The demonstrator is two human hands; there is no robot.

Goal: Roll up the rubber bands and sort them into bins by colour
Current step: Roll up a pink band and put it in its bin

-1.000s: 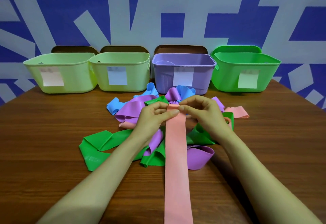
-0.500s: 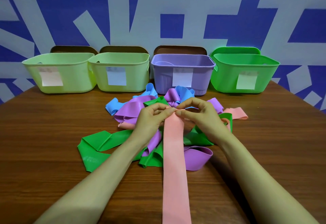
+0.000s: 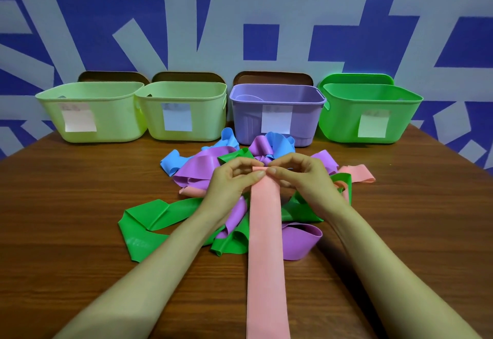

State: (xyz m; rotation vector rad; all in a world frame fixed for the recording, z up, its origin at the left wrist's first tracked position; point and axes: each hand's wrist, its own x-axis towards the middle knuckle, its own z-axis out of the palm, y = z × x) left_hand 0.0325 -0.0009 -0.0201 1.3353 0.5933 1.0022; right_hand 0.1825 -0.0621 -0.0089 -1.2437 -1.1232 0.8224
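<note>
Pink band [image 3: 266, 245]: flat on surface [image 3: 66, 218], across loose pile; long axis runs from far end straight back toward person. Left grip [image 3: 229, 186], right grip [image 3: 304, 178]: both pinching far end, equally near. Roll should travel nearward along strip.

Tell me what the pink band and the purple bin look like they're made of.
Pink band: probably thin rubber or latex, matte; it lies limp and flat and curls over at its far end.
Purple bin: probably moulded plastic, smooth with a faint sheen; stiff walls, ribbed front, rolled rim.
</note>
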